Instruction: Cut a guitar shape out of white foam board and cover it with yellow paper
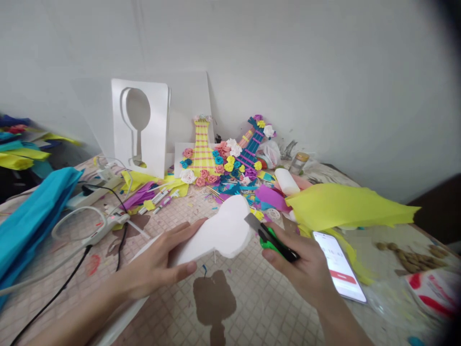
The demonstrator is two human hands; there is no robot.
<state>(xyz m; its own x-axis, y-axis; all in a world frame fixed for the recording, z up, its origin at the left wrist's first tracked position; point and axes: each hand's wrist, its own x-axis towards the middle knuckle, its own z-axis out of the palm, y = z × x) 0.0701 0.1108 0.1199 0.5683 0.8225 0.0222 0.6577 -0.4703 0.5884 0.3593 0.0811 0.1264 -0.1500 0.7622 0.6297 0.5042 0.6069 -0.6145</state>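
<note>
My left hand (158,266) is closed around a white foam cutout (230,223), thumb on the near side and fingers over the top. The cutout has a rounded, lobed end pointing away from me and is lifted above the table. A thin sliver hangs from its lower edge. In my right hand (306,264) is a green and black utility knife (273,240). Its wide blade is out and points left, close to the right edge of the foam; whether it touches I cannot tell.
Decorated guitar shapes with paper flowers (205,149) lean at the wall beside a foam sheet with a cut-out hole (160,129). Power strips (104,228) and cables lie left, with blue paper (36,221). Yellow paper (349,206) and a lit phone (340,269) lie right.
</note>
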